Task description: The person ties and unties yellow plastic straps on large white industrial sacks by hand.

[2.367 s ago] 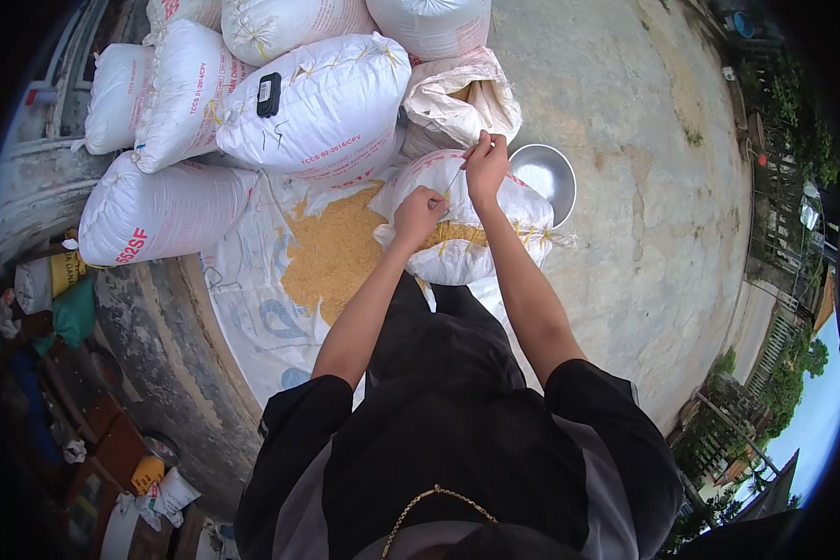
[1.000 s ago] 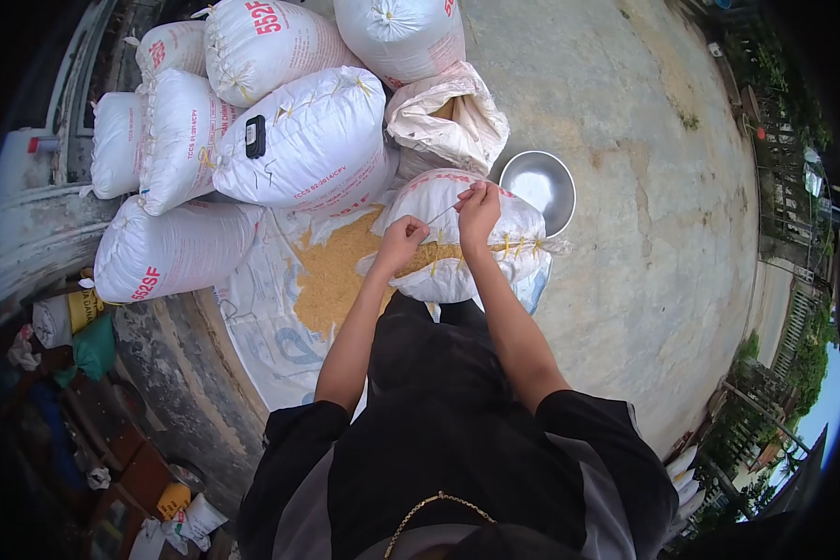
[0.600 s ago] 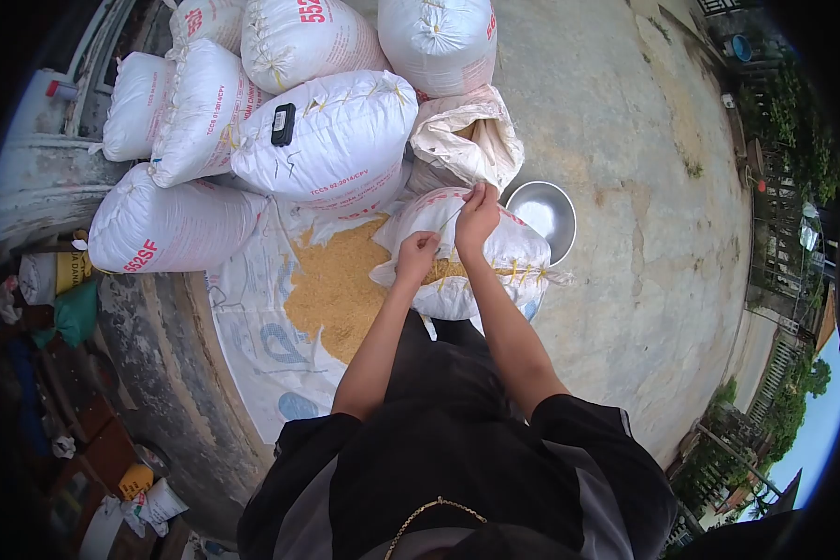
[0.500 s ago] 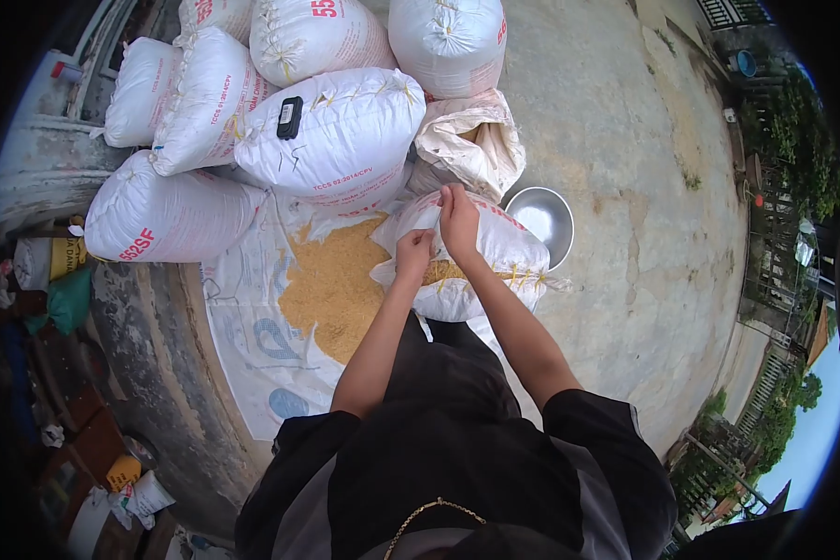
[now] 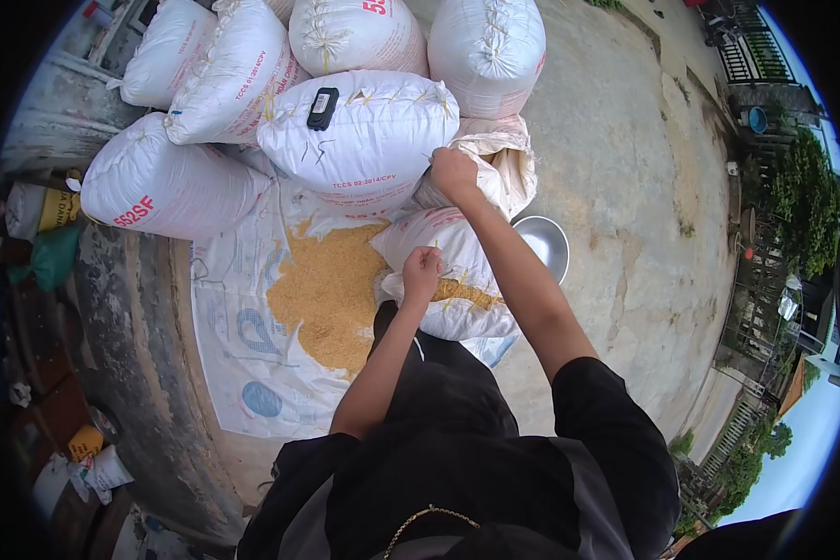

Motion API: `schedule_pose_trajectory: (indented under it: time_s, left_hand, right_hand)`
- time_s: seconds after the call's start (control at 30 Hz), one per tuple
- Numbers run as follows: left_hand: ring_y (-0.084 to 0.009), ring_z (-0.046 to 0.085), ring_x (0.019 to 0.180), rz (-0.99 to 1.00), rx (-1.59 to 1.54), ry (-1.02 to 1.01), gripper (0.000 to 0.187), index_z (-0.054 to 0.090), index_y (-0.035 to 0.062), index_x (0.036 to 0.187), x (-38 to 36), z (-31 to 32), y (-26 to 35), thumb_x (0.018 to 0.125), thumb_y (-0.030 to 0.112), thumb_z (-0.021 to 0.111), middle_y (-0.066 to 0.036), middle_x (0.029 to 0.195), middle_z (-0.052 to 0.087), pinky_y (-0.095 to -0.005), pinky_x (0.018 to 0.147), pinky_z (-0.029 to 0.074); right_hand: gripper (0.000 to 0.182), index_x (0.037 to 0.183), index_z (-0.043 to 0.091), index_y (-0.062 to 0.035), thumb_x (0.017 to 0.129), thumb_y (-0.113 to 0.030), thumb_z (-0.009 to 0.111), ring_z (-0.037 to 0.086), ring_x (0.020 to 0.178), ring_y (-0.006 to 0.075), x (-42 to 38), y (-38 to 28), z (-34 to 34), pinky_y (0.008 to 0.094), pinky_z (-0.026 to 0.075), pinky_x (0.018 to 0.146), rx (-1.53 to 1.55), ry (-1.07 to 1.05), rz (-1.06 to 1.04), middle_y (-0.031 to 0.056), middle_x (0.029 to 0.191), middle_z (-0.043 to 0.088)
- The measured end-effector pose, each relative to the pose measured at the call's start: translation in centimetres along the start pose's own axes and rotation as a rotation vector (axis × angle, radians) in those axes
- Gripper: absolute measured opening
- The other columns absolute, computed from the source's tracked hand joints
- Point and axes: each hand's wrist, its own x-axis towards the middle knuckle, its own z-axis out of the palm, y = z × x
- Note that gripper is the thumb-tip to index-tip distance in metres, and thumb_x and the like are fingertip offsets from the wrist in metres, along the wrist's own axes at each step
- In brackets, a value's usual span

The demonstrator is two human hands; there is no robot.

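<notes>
A white woven sack (image 5: 462,322) stands at my knees, its mouth partly stitched with yellow string and golden grain (image 5: 467,293) showing in the gap. My left hand (image 5: 424,273) is closed in a pinch at the left end of that mouth, on the sack's edge, beside a bit of yellow string. My right hand (image 5: 455,175) is raised beyond the sack, closed, in front of the open cream sack (image 5: 509,166). A thin tip pokes out at its fingers, too small to name. The stitched full sack (image 5: 364,131) is just left of it.
Loose golden grain (image 5: 327,289) lies on a white sheet (image 5: 224,355) to the left. Several full sacks (image 5: 173,182) are stacked behind. A black device (image 5: 323,108) rests on one. A metal basin (image 5: 543,245) sits to the right on the concrete floor (image 5: 625,261).
My right hand has moved forward, away from the near sack and from my left hand. My left hand stays at the sack's mouth. The view has shifted slightly.
</notes>
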Motion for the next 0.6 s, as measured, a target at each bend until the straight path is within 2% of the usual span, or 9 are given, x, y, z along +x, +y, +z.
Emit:
schedule_pose_trajectory:
  time_s: [0.07,0.17,0.2,0.23,0.3,0.37,0.43,0.5,0.6]
  left_hand:
    - [-0.0105,0.055,0.060,0.046,0.050,0.005,0.017,0.059,-0.0007,0.088,-0.4,0.1,-0.1,0.092,0.015,0.060,-0.003,0.066,0.059,-0.0254,0.058,0.044]
    - [-0.0113,0.058,0.062,0.086,0.178,0.022,0.017,0.059,-0.0010,0.087,-0.8,0.5,-0.9,0.092,0.015,0.060,-0.005,0.069,0.062,-0.0260,0.060,0.046]
    - [-0.0113,0.058,0.062,0.091,0.179,0.038,0.017,0.059,-0.0010,0.087,-0.8,0.5,-0.7,0.092,0.015,0.060,-0.005,0.069,0.062,-0.0260,0.060,0.046]
    - [-0.0101,0.057,0.063,0.117,0.215,0.015,0.017,0.058,-0.0006,0.087,-0.9,0.4,-0.2,0.093,0.016,0.059,-0.004,0.071,0.061,-0.0248,0.060,0.046]
    - [-0.0088,0.055,0.064,0.107,0.244,-0.010,0.017,0.057,-0.0001,0.087,-2.2,-0.2,-0.6,0.094,0.016,0.058,-0.003,0.073,0.059,-0.0236,0.060,0.046]
    - [-0.0105,0.059,0.067,0.058,0.084,-0.015,0.016,0.056,-0.0007,0.089,-1.2,-0.7,-1.0,0.094,0.014,0.057,-0.006,0.076,0.062,-0.0240,0.064,0.049]
    - [-0.0119,0.061,0.069,0.068,0.033,-0.013,0.015,0.055,-0.0012,0.091,-1.2,-0.8,-0.3,0.095,0.013,0.056,-0.008,0.078,0.064,-0.0246,0.066,0.051]
    - [-0.0127,0.062,0.069,0.066,0.001,-0.015,0.014,0.055,-0.0009,0.093,-1.4,-0.5,1.5,0.095,0.013,0.055,-0.010,0.080,0.066,-0.0247,0.066,0.051]
    - [-0.0124,0.062,0.071,0.062,0.076,-0.100,0.013,0.054,-0.0002,0.093,-0.9,-0.1,1.8,0.096,0.013,0.055,-0.009,0.080,0.066,-0.0248,0.066,0.051]
  right_hand:
    - [0.029,0.100,0.068,-0.0026,0.089,-0.023,0.050,0.067,0.092,0.0360,3.7,-1.8,1.1,0.0441,0.053,0.078,-0.035,-0.020,0.015,0.0219,0.096,0.068]
    - [0.029,0.102,0.066,0.0014,0.087,-0.017,0.050,0.066,0.096,0.0360,7.8,-4.4,3.0,0.0437,0.053,0.081,-0.017,-0.010,0.015,0.0222,0.101,0.067]
    - [0.026,0.097,0.067,0.0019,0.086,-0.014,0.051,0.069,0.089,0.0321,8.5,-5.0,3.7,0.0432,0.054,0.080,-0.034,0.058,-0.005,0.0211,0.092,0.069]
    - [0.026,0.097,0.067,0.0019,0.086,-0.014,0.051,0.069,0.089,0.0321,9.3,-5.7,3.2,0.0432,0.054,0.080,-0.029,0.057,-0.022,0.0211,0.092,0.069]
    - [0.025,0.088,0.069,0.0036,0.085,-0.009,0.047,0.071,0.073,0.0272,9.7,-5.4,1.9,0.0393,0.056,0.070,0.054,-0.251,0.109,0.0183,0.079,0.070]
    - [0.024,0.090,0.070,-0.0005,0.083,-0.009,0.049,0.071,0.070,0.0203,9.0,-5.0,-0.4,0.0333,0.055,0.070,0.009,-0.386,0.165,0.0139,0.074,0.071]
    - [0.023,0.080,0.071,-0.0015,0.082,-0.009,0.050,0.071,0.068,0.0169,8.7,-2.9,-0.8,0.0315,0.055,0.067,-0.006,-0.485,0.122,0.0115,0.066,0.070]
    - [0.022,0.070,0.070,-0.0025,0.080,-0.008,0.051,0.071,0.066,0.0175,9.4,-1.7,0.3,0.0317,0.055,0.065,0.027,-0.473,0.079,0.0103,0.063,0.069]
    - [0.018,0.062,0.069,-0.0025,0.073,-0.007,0.057,0.070,0.064,0.0195,9.3,-2.1,1.8,0.0335,0.055,0.066,0.013,-0.325,-0.113,0.0114,0.064,0.069]
